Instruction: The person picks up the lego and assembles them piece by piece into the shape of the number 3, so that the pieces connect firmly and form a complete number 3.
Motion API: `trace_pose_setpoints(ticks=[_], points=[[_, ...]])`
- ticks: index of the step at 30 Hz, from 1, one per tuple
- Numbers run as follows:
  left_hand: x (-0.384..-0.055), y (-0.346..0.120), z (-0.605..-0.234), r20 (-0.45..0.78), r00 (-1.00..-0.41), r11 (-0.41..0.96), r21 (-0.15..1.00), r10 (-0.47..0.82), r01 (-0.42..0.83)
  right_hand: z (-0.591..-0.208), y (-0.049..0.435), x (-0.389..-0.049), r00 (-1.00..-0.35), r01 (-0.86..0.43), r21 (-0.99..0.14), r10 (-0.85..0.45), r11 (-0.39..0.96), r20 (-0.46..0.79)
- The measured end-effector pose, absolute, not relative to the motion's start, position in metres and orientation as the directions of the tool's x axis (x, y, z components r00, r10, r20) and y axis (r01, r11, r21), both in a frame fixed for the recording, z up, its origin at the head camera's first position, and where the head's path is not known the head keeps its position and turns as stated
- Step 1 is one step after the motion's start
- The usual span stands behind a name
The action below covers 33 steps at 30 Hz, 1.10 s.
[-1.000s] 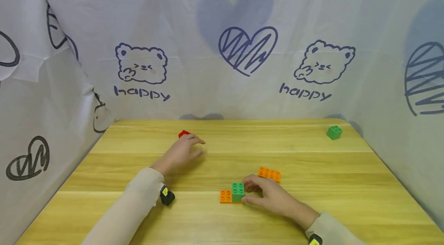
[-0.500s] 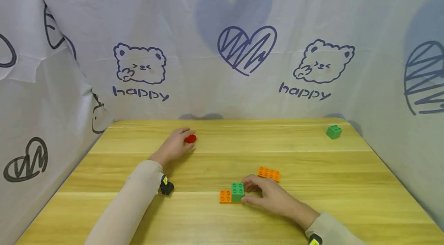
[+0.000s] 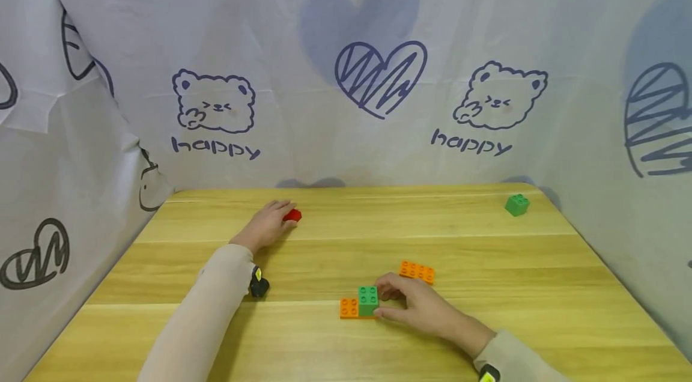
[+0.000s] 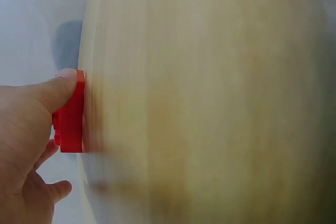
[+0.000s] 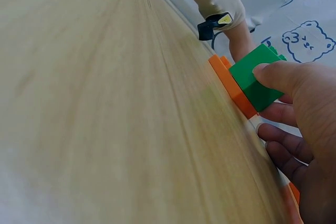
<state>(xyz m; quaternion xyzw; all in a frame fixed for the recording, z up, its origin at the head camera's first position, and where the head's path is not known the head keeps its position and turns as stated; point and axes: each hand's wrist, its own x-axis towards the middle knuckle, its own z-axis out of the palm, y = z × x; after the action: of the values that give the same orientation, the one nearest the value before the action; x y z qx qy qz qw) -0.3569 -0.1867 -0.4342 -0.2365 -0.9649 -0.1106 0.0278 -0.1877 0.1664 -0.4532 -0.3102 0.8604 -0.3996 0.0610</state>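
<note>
At the back left, my left hand (image 3: 267, 224) pinches a red building block (image 3: 294, 215) at the tabletop. In the left wrist view the thumb lies along one end of the red block (image 4: 72, 116), and the other fingers are partly behind it. Near the middle front, my right hand (image 3: 418, 304) holds a green block (image 3: 368, 300) by its right side, thumb on one face as the right wrist view shows (image 5: 257, 77). That green block sits on the right half of a flat orange block (image 3: 349, 308), whose left studs show.
Behind my right fingers lies a second flat orange block (image 3: 417, 271). Another green block (image 3: 517, 205) stands at the far right corner of the wooden table (image 3: 346, 358). A printed white cloth (image 3: 303, 130) hangs along the back and sides.
My left hand has drawn back to the left and closed its fingers on the red block, which now shows right of the fingertips. My right hand stays on the green block.
</note>
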Motion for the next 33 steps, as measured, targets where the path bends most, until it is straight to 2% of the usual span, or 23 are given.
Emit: trace_pose_setpoints(ticks=[13,21,33], points=[[-0.355,-0.187,-0.433,0.116,-0.889,0.881,0.13,0.443,0.456,-0.453,0.166,-0.188,-0.799,-0.483,-0.73,-0.585,0.484,0.142],[-0.353,-0.187,-0.434,0.15,-0.869,0.867,0.104,0.471,0.488,-0.456,0.166,-0.189,-0.796,-0.49,-0.727,-0.587,0.48,0.149],[-0.336,-0.174,-0.421,0.207,-0.854,0.823,0.237,0.477,0.517,-0.453,0.166,-0.187,-0.8,-0.482,-0.728,-0.583,0.488,0.14]])
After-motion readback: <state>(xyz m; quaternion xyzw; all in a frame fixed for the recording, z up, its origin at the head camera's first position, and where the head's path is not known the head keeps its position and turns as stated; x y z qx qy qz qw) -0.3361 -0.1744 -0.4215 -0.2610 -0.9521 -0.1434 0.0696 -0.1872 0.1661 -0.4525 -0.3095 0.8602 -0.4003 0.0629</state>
